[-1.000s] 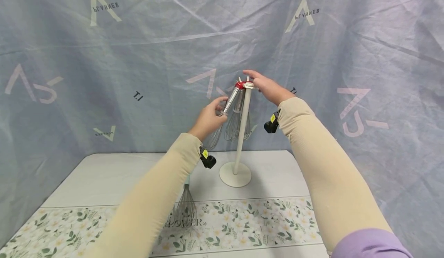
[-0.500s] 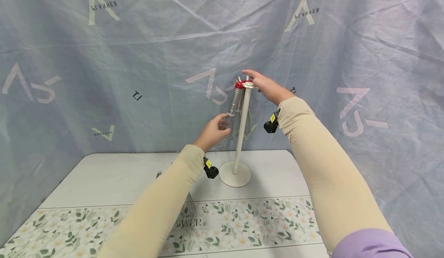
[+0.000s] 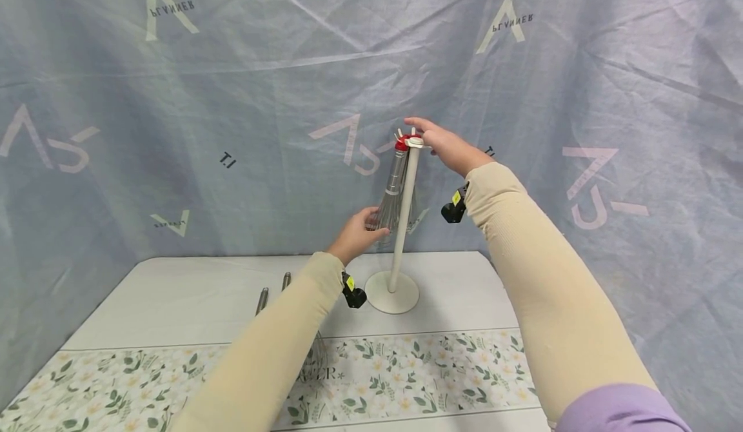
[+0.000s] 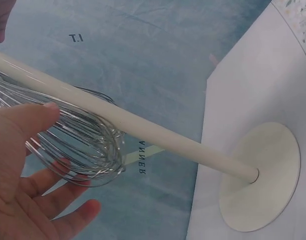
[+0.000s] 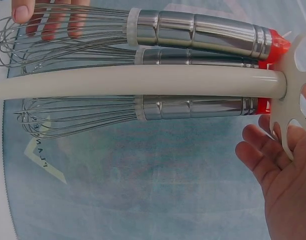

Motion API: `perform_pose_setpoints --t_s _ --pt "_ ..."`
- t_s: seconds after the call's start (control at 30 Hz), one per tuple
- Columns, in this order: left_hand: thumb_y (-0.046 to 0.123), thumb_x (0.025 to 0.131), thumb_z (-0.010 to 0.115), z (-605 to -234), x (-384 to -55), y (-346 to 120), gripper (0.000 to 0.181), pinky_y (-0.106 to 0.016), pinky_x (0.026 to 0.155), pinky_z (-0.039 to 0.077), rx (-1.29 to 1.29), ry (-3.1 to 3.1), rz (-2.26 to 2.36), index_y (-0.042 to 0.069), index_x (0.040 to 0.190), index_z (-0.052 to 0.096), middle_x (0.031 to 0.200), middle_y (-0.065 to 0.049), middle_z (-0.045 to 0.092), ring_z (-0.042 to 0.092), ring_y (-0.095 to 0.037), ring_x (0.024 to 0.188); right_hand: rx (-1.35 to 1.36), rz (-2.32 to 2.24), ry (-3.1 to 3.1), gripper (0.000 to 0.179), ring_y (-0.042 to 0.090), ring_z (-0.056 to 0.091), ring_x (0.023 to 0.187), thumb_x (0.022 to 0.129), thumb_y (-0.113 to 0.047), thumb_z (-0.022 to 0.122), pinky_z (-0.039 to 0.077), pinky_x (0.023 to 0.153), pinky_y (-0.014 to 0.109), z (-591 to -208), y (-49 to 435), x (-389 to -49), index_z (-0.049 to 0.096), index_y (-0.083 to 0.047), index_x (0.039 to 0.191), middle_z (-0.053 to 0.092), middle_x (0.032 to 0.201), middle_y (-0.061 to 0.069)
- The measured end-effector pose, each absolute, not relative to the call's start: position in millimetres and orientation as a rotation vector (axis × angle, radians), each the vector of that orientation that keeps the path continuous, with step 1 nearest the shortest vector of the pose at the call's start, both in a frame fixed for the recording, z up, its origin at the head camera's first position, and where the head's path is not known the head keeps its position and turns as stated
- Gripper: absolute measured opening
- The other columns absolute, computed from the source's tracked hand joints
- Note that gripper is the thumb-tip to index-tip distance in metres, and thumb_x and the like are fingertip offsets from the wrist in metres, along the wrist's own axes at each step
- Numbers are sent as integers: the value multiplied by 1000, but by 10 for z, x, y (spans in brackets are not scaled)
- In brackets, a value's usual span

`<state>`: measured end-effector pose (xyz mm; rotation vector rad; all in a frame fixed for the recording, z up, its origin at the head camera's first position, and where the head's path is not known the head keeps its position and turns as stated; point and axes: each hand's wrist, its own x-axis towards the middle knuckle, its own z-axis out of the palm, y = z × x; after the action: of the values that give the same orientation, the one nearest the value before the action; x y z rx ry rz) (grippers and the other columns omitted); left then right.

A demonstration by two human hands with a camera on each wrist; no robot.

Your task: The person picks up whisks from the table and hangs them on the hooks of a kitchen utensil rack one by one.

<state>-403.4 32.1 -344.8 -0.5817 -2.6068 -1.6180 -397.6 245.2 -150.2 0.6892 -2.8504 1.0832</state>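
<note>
Your right hand (image 3: 444, 147) grips white whisk stand (image 3: 402, 225) at hooked top, likely preventing tipping; your left hand (image 3: 355, 235), fingers relaxed, unclenched, cups wires of balloon whisk (image 5: 205, 34), probably calming swing; whisk hangs off stand, near table's (image 3: 464, 290) back edge

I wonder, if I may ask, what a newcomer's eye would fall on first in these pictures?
Probably the white stand on the table, with red-tipped whisks hanging from its top. Next, perhaps, the left hand around one whisk's wires and the right hand at the stand's top. Behind hangs a blue-grey cloth printed with letters.
</note>
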Motion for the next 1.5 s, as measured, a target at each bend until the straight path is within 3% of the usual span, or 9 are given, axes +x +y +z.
perform_pose_setpoints --t_s 0.37,0.67,1.07,1.33,1.5 --pt "27 98 69 -3482 -3988 271 66 -50 100 49 -565 -2612 -1634 12 155 39 143 -16 54 53 -33 130 729 1060 -2861 72 25 14 153 93 -17 25 21 118 57 -1470 2359 -4030 18 -27 164 11 169 -2" --pt "36 97 69 -3549 -3879 29 70 -52 100 49 -553 -2728 -1592 15 156 38 143 -18 52 54 -35 129 708 1101 -2891 77 31 22 149 87 -11 26 23 117 55 -1400 2410 -4025 17 -19 164 18 166 15" --pt "25 103 62 -3886 -3329 -1026 38 -51 99 49 -645 -2631 -1521 11 138 57 135 -16 59 59 -35 122 699 1457 -2770 88 35 35 141 76 10 21 29 117 52 -1354 2548 -4080 20 -9 162 26 162 22" --pt "31 104 60 -4101 -3054 -1690 44 -52 99 48 -445 -2507 -1635 8 141 55 135 -20 58 57 -36 122 788 1576 -2679 78 34 39 137 79 14 23 27 117 52 -1421 2684 -4110 27 1 156 31 159 23" --pt "34 106 56 -4285 -2952 -1954 48 -51 104 47 -282 -2436 -1789 6 145 49 140 -21 55 54 -36 128 732 1660 -2637 82 22 50 123 80 17 22 33 113 49 -1444 2618 -4154 19 -2 159 30 156 27"
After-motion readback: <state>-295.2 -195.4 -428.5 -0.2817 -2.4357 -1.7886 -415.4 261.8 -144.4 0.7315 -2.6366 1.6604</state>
